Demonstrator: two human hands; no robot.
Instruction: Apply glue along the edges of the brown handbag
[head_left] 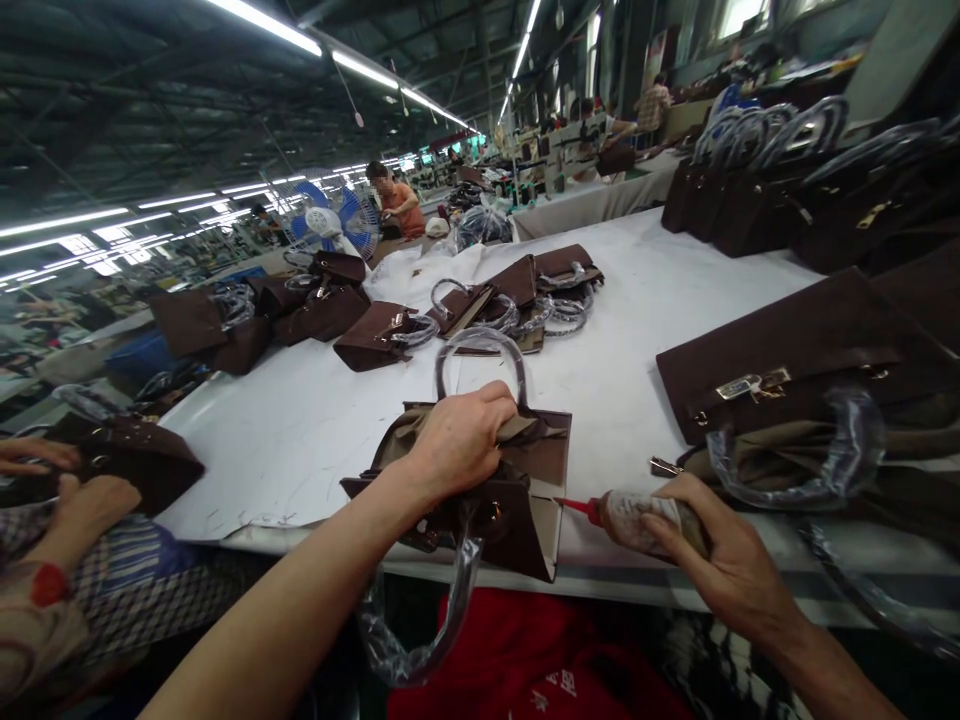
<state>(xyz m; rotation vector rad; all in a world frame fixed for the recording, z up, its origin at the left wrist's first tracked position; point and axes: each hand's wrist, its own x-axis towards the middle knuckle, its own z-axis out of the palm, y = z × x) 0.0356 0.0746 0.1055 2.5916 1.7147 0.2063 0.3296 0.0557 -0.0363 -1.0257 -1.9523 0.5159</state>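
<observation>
In front of me a dark brown handbag (517,525) lies with its top open and its olive lining (397,435) showing. Its plastic-wrapped handles loop out, one away from me and one over the table's near edge. My left hand (463,440) is closed on the handbag's lining, and its fingertips are partly hidden. My right hand (716,545) grips a small glue bottle (637,520) holding brownish liquid. The bottle is tilted to the left, and the tip of its red nozzle (577,507) is at the pale inner edge of the bag's right side.
The white-covered table (300,440) holds more brown handbags (379,335) beyond mine. A large handbag (795,360) lies close on my right, with upright ones (742,190) behind. A co-worker's hands (94,505) are on a bag at left. A blue fan (330,215) stands farther back.
</observation>
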